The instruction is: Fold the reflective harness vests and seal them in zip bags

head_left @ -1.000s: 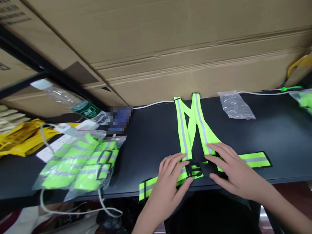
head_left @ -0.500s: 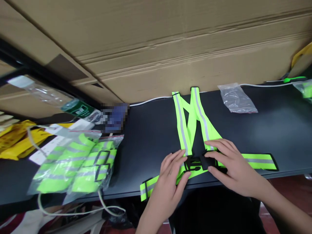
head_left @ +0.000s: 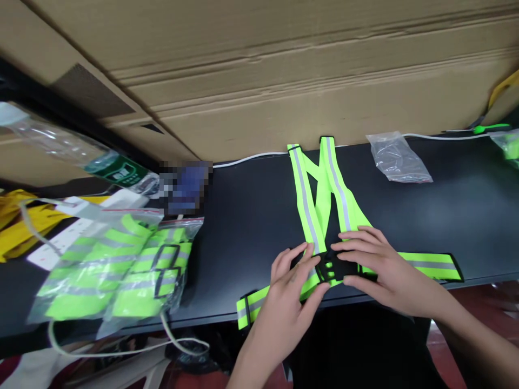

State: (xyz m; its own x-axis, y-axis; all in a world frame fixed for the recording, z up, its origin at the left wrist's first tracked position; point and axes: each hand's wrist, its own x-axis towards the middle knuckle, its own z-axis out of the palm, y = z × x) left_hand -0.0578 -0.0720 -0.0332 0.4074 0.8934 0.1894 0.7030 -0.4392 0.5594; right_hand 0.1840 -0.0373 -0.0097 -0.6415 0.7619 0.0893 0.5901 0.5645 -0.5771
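A neon-yellow reflective harness (head_left: 308,216) with grey stripes lies on the black table, its two shoulder straps crossing and reaching toward the cardboard. A black buckle (head_left: 339,268) at its front lies between my hands, its two parts pushed together. My left hand (head_left: 294,283) grips the left buckle part and the strap end between thumb and fingers. Around the right buckle part close the thumb and fingers of my right hand (head_left: 375,265). The waist strap (head_left: 432,265) extends past both hands along the table's front edge.
Packed harnesses in clear bags (head_left: 121,270) lie at the left, near a plastic bottle (head_left: 117,167) and yellow items (head_left: 24,227). An empty clear bag (head_left: 399,156) lies at the back right. Cardboard (head_left: 263,108) stands behind the table (head_left: 243,216). A cable runs along the back.
The two buckle parts, apart before with prongs showing, are now pushed together. My left hand has moved right, toward my right hand. The view has shifted slightly.
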